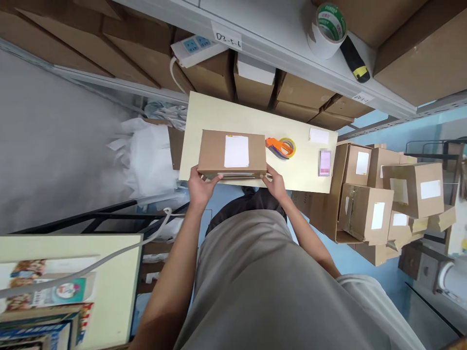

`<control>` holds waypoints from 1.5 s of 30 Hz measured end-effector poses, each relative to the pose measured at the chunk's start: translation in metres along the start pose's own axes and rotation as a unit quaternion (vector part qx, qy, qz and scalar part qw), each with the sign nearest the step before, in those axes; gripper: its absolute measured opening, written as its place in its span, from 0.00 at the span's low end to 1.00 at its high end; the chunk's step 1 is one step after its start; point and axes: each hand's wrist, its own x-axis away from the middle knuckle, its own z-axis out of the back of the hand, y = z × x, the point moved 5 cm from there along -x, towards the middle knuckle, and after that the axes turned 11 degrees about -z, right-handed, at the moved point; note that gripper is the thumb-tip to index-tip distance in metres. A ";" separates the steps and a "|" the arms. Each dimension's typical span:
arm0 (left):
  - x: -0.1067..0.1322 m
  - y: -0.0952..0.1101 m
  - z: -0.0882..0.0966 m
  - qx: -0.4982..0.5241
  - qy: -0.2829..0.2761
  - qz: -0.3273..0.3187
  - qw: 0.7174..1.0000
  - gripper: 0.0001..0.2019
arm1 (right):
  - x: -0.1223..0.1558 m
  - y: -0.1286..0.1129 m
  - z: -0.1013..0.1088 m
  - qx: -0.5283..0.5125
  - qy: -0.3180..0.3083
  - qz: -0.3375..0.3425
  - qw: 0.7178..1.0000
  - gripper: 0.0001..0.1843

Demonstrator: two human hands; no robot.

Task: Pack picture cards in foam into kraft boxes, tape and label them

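A closed cardboard box (213, 150) with a white label (236, 151) on top sits at the near edge of a pale yellow table (302, 167). My left hand (200, 188) grips its near left corner, thumb along the front side. At the near right corner, my right hand (275, 184) holds the same box with thumb and fingers. Just right of the box lies an orange tape dispenser (280, 148) with a roll of yellowish tape. The underside of the box is hidden.
Labelled cardboard boxes (368, 214) are piled at the right. A phone-like pink item (324, 163) and a white slip (318, 135) lie on the table. The shelf (270, 36) above carries a tape roll (327, 31) and a black-and-yellow cutter (354, 59). Books (44, 330) lie lower left.
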 end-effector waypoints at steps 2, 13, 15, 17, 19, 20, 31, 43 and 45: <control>-0.003 -0.008 0.003 -0.030 0.022 0.013 0.999 0.36 | -0.013 -0.003 0.005 0.055 -0.007 0.010 0.998 0.31; -0.027 -0.001 -0.026 -0.099 -0.004 0.007 0.995 0.31 | -0.106 -0.006 0.064 0.248 0.132 -0.080 0.956 0.31; -0.031 0.004 -0.027 -0.096 -0.007 -0.008 0.995 0.31 | -0.100 -0.011 0.074 0.225 0.150 -0.064 0.960 0.33; -0.035 0.011 -0.030 -0.082 -0.015 -0.019 0.996 0.30 | -0.086 -0.022 0.089 0.197 0.174 -0.036 0.964 0.35; -0.039 0.021 -0.038 -0.065 -0.030 -0.024 0.997 0.31 | -0.069 -0.037 0.106 0.193 0.189 -0.010 0.963 0.34; -0.042 0.028 -0.044 -0.057 -0.037 -0.026 0.997 0.32 | -0.061 -0.048 0.114 0.199 0.195 0.009 0.960 0.32; -0.085 0.298 -0.100 0.015 -0.050 -0.355 0.933 0.34 | -0.067 -0.295 0.147 0.382 0.286 0.357 0.803 0.29; -0.065 0.346 -0.065 -0.028 -0.067 -0.355 0.932 0.29 | -0.121 -0.410 0.087 0.529 0.236 0.238 0.780 0.32; -0.056 0.332 -0.068 -0.026 -0.079 -0.344 0.935 0.28 | -0.121 -0.406 0.087 0.520 0.243 0.242 0.782 0.33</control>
